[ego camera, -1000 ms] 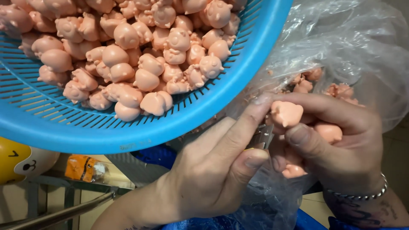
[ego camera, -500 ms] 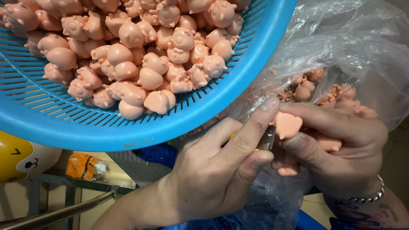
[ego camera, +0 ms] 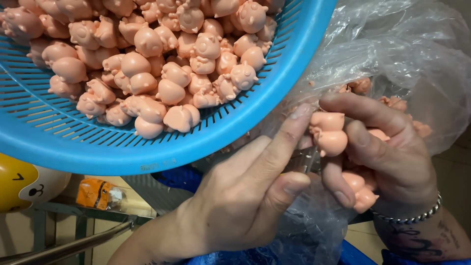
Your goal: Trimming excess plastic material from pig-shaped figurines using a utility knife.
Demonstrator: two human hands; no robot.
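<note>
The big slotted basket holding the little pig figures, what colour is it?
The basket is bright blue, seen best in the head view.

Over the last second the right hand has turned the pink pig figure at the centre right of the frame, so it now shows a rounded body pinched between thumb and forefinger instead of a flat face. The left hand has stretched its forefinger higher toward the figure, with the small metal blade beneath it now in plainer view.
</note>
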